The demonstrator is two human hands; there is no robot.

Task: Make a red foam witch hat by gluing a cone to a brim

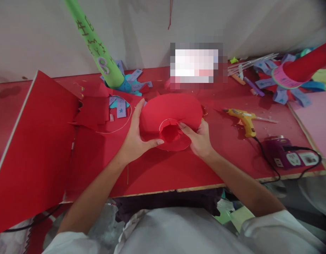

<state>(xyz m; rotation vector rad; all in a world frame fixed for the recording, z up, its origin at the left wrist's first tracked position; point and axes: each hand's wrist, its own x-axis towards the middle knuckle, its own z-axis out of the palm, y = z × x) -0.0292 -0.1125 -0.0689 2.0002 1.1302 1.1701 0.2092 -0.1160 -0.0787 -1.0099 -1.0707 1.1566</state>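
Observation:
Between my hands, over the red tabletop, is a red paper piece (170,107): a wide round disc with a short tube (170,133) opening towards me. My left hand (136,135) grips its left side, thumb by the tube's rim and fingers along the disc's edge. On the right, my right hand (201,139) holds the disc from below and pinches near the tube with its thumb. The fingers of both hands are partly hidden behind the paper. A thin white line curves along the tube's upper left rim.
A yellow glue gun (244,118) lies at right, wired to a purple power socket block (282,151). A green paper tube (99,49) stands at back left; a red tube (311,63) leans in at right. A red board (38,148) rises at left. Something pixelated (196,65) is at back.

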